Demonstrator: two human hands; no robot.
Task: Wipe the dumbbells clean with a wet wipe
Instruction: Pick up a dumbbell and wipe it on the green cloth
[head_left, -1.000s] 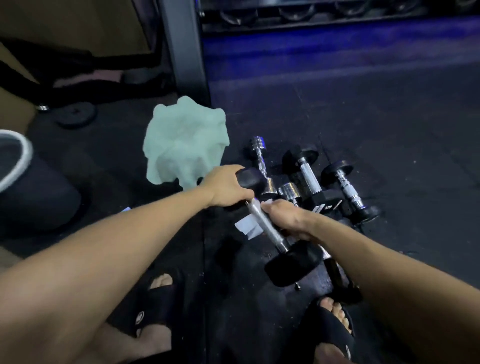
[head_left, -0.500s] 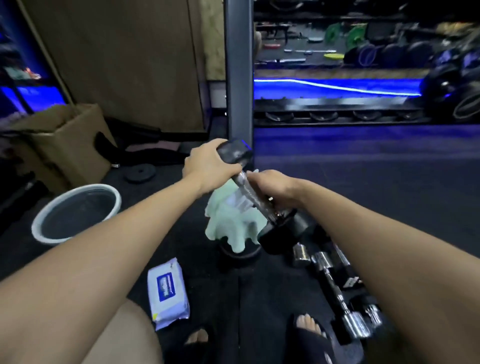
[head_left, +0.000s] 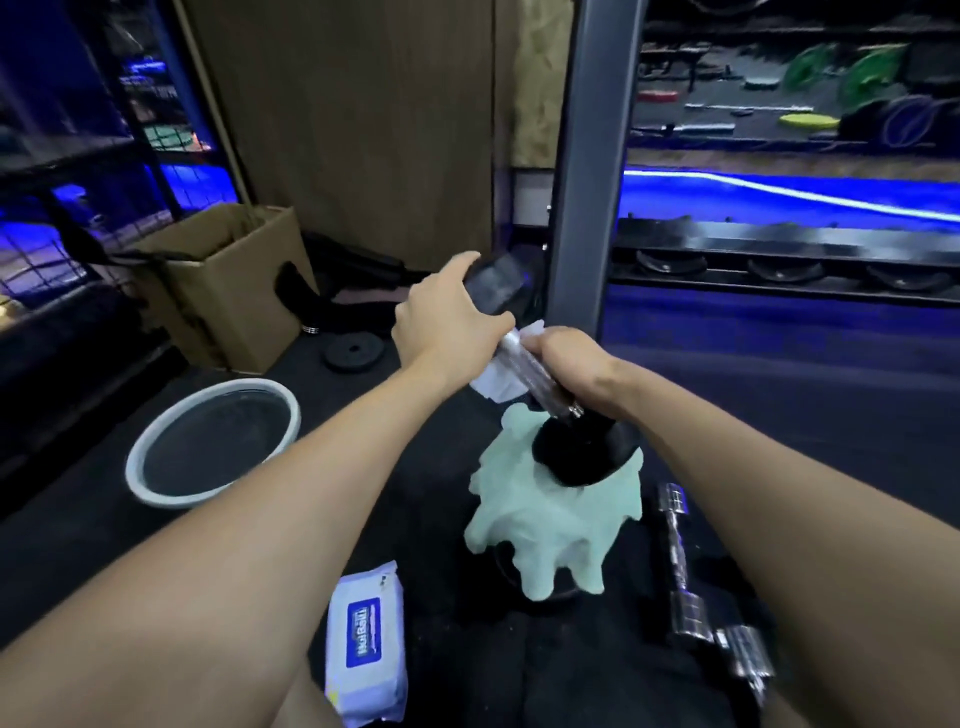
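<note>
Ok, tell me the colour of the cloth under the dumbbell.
Pale mint green cloth, clearest in the head view.

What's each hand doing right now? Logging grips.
Left hand: grips the dumbbell by its upper head.
Right hand: holds the wet wipe around the handle.

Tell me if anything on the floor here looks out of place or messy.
Nothing looks spilled or broken. The oddest thing is the pale green cloth, draped in a crumpled heap over a dark object on the floor. Chrome dumbbells lie loose beside it, and the wipes pack lies flat nearby.
</note>
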